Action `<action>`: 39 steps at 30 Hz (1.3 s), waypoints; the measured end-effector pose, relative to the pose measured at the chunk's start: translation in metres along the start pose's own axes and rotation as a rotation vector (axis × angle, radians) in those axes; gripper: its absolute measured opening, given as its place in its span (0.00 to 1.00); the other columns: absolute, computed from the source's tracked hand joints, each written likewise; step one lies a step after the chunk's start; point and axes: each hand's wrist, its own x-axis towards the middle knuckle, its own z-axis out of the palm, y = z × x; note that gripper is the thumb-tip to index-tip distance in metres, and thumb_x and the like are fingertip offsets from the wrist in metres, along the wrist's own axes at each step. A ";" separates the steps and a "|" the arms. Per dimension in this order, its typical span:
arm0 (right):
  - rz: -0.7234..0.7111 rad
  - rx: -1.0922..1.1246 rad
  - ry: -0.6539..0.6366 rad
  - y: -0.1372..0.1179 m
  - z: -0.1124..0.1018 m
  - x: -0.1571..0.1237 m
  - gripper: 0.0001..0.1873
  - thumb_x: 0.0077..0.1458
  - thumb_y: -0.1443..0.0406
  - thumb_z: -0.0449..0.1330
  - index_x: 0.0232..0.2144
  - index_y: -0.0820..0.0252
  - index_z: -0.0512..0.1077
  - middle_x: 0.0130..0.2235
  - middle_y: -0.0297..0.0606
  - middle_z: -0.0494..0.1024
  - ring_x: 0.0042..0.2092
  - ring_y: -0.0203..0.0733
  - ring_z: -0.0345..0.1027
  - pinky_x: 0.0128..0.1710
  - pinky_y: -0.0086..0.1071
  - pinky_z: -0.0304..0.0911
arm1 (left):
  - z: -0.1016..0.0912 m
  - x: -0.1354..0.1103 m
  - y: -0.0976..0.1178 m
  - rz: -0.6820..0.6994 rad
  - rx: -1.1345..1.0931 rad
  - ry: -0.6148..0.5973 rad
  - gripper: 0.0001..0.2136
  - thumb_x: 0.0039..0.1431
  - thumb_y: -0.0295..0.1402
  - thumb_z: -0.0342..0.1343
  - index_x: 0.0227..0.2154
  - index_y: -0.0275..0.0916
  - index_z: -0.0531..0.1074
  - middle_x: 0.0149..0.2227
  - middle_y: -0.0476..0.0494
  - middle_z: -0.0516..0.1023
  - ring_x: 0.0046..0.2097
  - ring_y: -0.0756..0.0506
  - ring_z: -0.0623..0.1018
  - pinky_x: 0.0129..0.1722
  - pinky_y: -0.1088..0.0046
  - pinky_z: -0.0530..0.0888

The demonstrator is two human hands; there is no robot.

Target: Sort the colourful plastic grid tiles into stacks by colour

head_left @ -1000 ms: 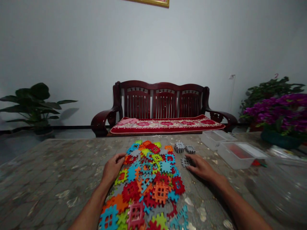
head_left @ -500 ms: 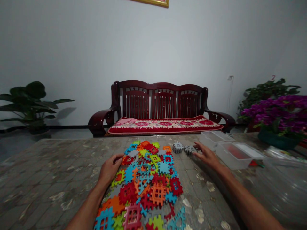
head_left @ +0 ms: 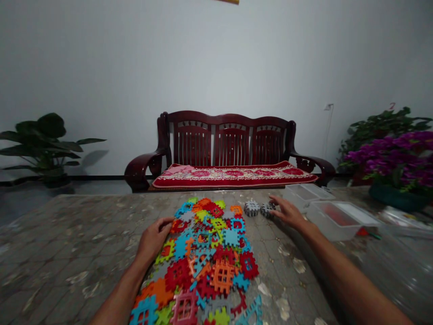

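A heap of colourful plastic interlocking pieces (head_left: 222, 275), many with toothed edges, lies down the middle of the table. At its left edge is my left hand (head_left: 154, 238), fingers curved and slightly apart, the tips beside a red piece (head_left: 178, 225); nothing shows in its grasp. To the right of the heap stand two small stacks of grey pieces, a left stack (head_left: 251, 208) and a right stack (head_left: 266, 210). My right hand (head_left: 287, 212) reaches the right stack with thumb and fingers apart, the fingertips at its right side. Whether they touch it, I cannot tell.
Clear plastic boxes (head_left: 333, 225) sit right of my right hand, with a clear bulky plastic item (head_left: 402, 262) nearer. Purple flowers in a green pot (head_left: 394, 197) stand at the table's right. Beyond the patterned table (head_left: 84, 234) is a dark wooden bench (head_left: 230, 119).
My right hand has shifted slightly left, closer to the right grey stack. My left hand stays at the heap's edge. The view has moved a little.
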 end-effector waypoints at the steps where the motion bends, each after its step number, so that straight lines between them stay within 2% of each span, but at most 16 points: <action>1: 0.001 -0.006 -0.001 0.000 0.000 0.000 0.32 0.57 0.56 0.59 0.63 0.52 0.65 0.51 0.43 0.80 0.52 0.54 0.75 0.55 0.50 0.67 | 0.000 0.000 -0.001 0.001 0.002 0.000 0.19 0.52 0.43 0.51 0.41 0.42 0.80 0.39 0.46 0.86 0.38 0.42 0.82 0.39 0.70 0.76; 19: 0.140 0.078 -0.079 -0.015 -0.001 0.003 0.34 0.52 0.57 0.63 0.61 0.54 0.68 0.53 0.44 0.80 0.54 0.56 0.73 0.57 0.51 0.64 | -0.001 -0.001 0.001 0.004 -0.019 0.005 0.17 0.52 0.41 0.52 0.40 0.42 0.80 0.40 0.46 0.86 0.40 0.43 0.83 0.38 0.72 0.76; 23: 0.147 0.087 -0.105 -0.012 0.002 0.008 0.41 0.48 0.58 0.65 0.64 0.57 0.65 0.58 0.48 0.75 0.59 0.57 0.69 0.60 0.50 0.61 | 0.000 0.000 -0.001 0.013 0.008 -0.003 0.18 0.53 0.42 0.51 0.42 0.41 0.80 0.41 0.45 0.86 0.41 0.42 0.83 0.40 0.71 0.76; 28: 0.122 -0.053 -0.213 -0.006 0.003 0.021 0.51 0.37 0.64 0.65 0.67 0.59 0.61 0.65 0.50 0.68 0.64 0.59 0.62 0.64 0.50 0.56 | 0.001 0.000 -0.004 0.006 0.001 -0.014 0.19 0.54 0.42 0.52 0.43 0.41 0.80 0.41 0.45 0.86 0.41 0.42 0.83 0.40 0.71 0.76; 34: 0.111 -0.111 -0.337 -0.007 0.001 0.034 0.50 0.36 0.67 0.62 0.66 0.57 0.63 0.55 0.45 0.78 0.58 0.57 0.67 0.60 0.47 0.60 | -0.001 -0.001 0.000 0.011 0.016 -0.007 0.18 0.53 0.41 0.52 0.42 0.42 0.80 0.42 0.45 0.86 0.42 0.42 0.83 0.42 0.70 0.76; 39: 0.130 -0.109 -0.395 -0.008 0.005 0.040 0.52 0.34 0.69 0.60 0.67 0.58 0.61 0.53 0.45 0.79 0.53 0.55 0.72 0.56 0.43 0.64 | -0.002 -0.003 0.003 0.025 0.019 0.014 0.17 0.53 0.40 0.53 0.40 0.42 0.81 0.41 0.46 0.86 0.41 0.42 0.83 0.42 0.70 0.76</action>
